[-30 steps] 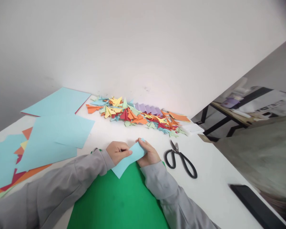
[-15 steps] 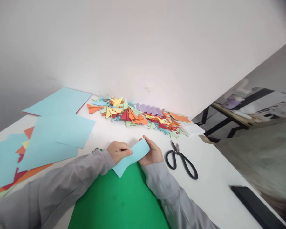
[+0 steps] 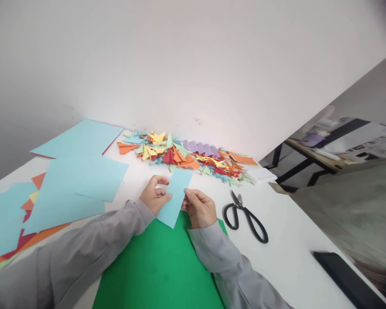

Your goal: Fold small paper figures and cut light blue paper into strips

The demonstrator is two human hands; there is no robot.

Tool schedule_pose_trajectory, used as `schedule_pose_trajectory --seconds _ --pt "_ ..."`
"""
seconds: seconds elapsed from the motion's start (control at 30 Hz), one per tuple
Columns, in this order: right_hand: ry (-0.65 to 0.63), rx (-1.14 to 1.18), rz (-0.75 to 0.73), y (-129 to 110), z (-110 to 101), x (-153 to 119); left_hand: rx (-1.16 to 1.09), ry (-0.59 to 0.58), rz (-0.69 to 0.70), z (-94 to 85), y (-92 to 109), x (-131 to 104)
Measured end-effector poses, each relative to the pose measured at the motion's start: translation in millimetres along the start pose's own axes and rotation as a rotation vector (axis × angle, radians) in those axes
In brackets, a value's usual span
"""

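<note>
A light blue paper strip (image 3: 176, 199) is held up between both hands, over the far end of a green sheet (image 3: 159, 266). My left hand (image 3: 155, 195) grips its left edge, thumb on the front face and the fingers curled partly behind. On the right edge, my right hand (image 3: 200, 208) pinches the paper between thumb and fingertips. The strip stands nearly upright, leaning a little to the right at its top. Black-handled scissors (image 3: 244, 214) lie partly open to the right of my right hand.
Folded colourful paper pieces (image 3: 180, 156) are heaped along the wall. Large blue sheets (image 3: 70, 184) overlap other coloured paper on the left of the white table (image 3: 286, 240). A black flat object (image 3: 344, 274) lies at the right edge. A shelf (image 3: 312, 152) stands beyond.
The blue strip has turned to a steeper angle, and its top now points away. My left hand has risen slightly, and my right hand has shifted its hold to the right edge.
</note>
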State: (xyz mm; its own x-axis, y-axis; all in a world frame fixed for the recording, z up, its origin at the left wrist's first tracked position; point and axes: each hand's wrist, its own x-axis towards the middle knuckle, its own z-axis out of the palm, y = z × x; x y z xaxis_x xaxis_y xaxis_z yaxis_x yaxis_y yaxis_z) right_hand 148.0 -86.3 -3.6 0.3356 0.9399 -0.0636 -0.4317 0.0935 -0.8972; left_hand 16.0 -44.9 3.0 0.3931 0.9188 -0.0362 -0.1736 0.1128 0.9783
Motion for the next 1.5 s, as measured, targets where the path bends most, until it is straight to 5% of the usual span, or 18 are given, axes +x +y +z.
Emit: schedule_pose_trajectory --seconds 0.27,0.6,0.87,0.97,1.23,1.5 --pt "-0.056 -0.103 -0.048 -2 5 -4 0.036 -0.201 0.066 3.2 -7 -4" --pt "-0.068 -0.051 0.007 0 3 -1 -0.091 -0.147 0.102 4.2 -4 -2" --pt "0.082 -0.104 0.02 -1 -4 3 -0.327 -0.173 -0.19 -7.7 3 10" --pt "0.115 -0.164 -0.038 -4 -5 3 -0.326 -0.168 -0.197 -7.2 2 12" --pt "-0.004 -0.288 -0.131 -12 0 -1 -0.225 -0.015 -0.124 -14.9 3 17" --pt "-0.054 -0.514 -0.164 -1 -11 14 0.082 -0.105 0.045 -28.0 -3 23"
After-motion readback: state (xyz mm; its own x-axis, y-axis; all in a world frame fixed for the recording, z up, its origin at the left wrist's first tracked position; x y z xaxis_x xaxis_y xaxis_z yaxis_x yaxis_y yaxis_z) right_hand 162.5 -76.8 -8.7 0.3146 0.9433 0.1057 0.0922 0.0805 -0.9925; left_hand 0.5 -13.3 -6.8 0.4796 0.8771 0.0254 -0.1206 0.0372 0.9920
